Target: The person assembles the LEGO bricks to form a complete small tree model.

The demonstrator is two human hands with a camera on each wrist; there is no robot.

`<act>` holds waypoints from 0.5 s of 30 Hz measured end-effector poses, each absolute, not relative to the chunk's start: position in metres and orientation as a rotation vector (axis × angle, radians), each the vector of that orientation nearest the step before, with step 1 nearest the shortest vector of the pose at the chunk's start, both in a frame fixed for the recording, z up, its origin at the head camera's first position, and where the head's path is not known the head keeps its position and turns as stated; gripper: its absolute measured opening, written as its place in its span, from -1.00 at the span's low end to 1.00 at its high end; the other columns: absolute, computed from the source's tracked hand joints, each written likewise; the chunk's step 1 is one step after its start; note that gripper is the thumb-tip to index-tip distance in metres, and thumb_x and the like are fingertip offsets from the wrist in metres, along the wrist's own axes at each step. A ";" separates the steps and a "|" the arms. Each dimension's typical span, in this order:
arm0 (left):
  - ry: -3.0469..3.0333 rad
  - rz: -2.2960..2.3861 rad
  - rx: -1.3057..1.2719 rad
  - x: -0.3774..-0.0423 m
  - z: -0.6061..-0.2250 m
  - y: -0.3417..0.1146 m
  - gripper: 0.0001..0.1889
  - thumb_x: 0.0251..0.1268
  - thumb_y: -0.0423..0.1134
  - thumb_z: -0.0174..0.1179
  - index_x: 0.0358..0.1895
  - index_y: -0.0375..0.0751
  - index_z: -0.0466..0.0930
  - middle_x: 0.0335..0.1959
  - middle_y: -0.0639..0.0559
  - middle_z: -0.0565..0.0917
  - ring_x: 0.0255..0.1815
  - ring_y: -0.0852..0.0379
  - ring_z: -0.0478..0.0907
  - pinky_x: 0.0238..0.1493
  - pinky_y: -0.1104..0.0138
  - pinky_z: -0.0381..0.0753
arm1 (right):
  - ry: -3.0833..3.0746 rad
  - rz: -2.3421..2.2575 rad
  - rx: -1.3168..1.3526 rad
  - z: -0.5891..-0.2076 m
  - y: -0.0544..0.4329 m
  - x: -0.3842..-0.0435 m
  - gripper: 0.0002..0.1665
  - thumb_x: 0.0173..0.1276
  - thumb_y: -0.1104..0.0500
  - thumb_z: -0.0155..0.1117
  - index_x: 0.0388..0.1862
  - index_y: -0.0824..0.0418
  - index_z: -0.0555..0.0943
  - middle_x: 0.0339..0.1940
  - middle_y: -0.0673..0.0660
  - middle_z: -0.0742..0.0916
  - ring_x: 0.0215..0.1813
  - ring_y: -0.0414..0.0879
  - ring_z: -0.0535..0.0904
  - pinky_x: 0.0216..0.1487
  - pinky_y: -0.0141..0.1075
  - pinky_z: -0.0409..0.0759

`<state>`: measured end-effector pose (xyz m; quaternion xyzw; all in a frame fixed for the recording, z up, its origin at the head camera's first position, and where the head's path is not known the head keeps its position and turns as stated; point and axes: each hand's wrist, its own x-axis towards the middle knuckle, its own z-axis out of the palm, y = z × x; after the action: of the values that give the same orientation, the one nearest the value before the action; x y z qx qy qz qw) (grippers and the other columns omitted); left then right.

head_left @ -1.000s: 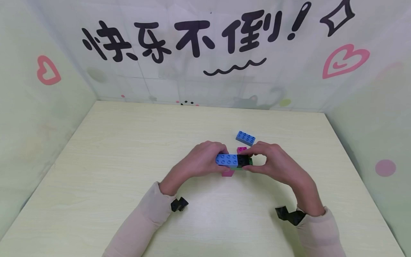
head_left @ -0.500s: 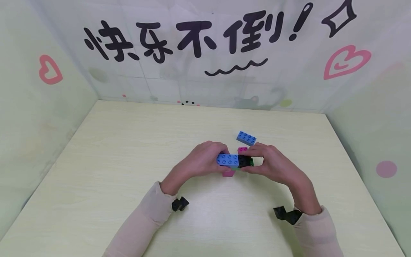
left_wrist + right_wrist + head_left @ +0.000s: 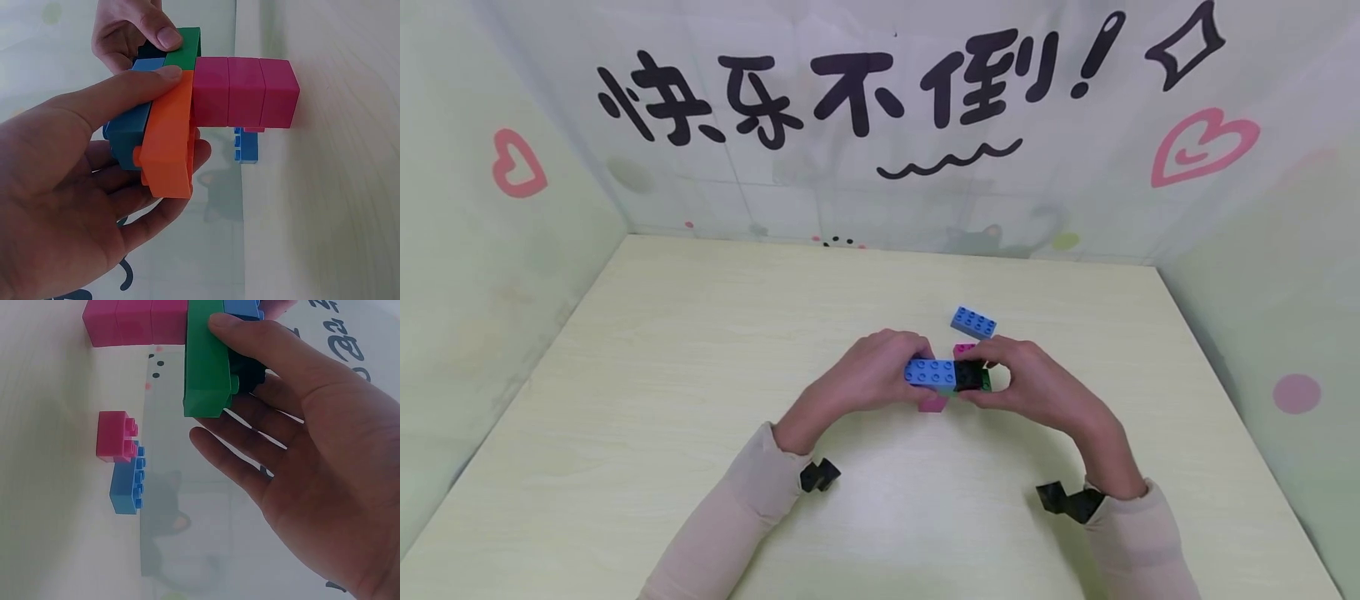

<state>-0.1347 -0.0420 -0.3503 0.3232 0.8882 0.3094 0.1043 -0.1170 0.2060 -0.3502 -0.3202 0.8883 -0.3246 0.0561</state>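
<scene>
A toy brick stack stands between both hands. Its pink column [image 3: 245, 94] of stacked bricks carries an orange brick [image 3: 167, 147] and a green brick [image 3: 206, 372] end to end. Over these lie a blue brick [image 3: 930, 373] and, to its right, a black brick [image 3: 968, 376]. My left hand [image 3: 882, 372] grips the stack's left end, thumb across the orange and blue bricks, fingers around the far side. My right hand [image 3: 1037, 382] pinches the right end; its thumb lies on the green brick, and other fingers reach behind the black one.
Behind the stack lie a loose pink brick [image 3: 112, 436] and a loose blue brick [image 3: 973, 322], close together on the pale wooden table [image 3: 715, 325]. A printed cloth wall [image 3: 805, 187] closes off the back, with walls on both sides.
My right hand has shifted slightly left along the stack, showing more of the green end. The left hand and the bricks stay nearly still.
</scene>
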 end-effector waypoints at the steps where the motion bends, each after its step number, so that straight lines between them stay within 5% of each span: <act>1: 2.616 0.915 0.954 -0.135 -0.350 -0.042 -0.60 0.00 -0.02 0.53 -0.16 -0.14 0.65 -0.34 0.20 0.62 -0.34 0.21 0.53 -0.29 0.38 0.52 | 2.696 -0.986 -0.969 -0.351 0.206 -0.117 -0.45 0.10 0.20 0.57 0.12 0.06 0.65 -0.08 -0.17 0.70 -0.17 -0.20 0.53 -0.18 -0.24 0.56; 10: 2.557 0.968 0.977 -0.140 -0.355 -0.048 -0.63 0.01 -0.02 0.52 -0.19 -0.08 0.64 -0.34 0.23 0.61 -0.31 0.23 0.53 -0.23 0.36 0.51 | 2.683 -1.001 -0.991 -0.349 0.205 -0.117 -0.44 0.10 0.20 0.57 0.12 0.06 0.64 -0.10 -0.19 0.70 -0.13 -0.24 0.55 -0.13 -0.15 0.59; 15: 2.533 0.980 0.986 -0.140 -0.356 -0.048 -0.64 0.02 -0.01 0.52 -0.19 -0.07 0.64 -0.34 0.24 0.61 -0.31 0.22 0.52 -0.23 0.35 0.50 | 2.644 -1.095 -0.907 -0.345 0.215 -0.121 -0.50 0.18 0.02 0.51 0.12 -0.03 0.64 -0.07 -0.17 0.70 -0.07 -0.22 0.56 -0.06 -0.17 0.57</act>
<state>-0.1399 -0.0477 -0.3564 0.3385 0.8697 0.3364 0.1257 -0.1212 0.2147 -0.3449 -0.3014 0.8786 -0.3639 0.0697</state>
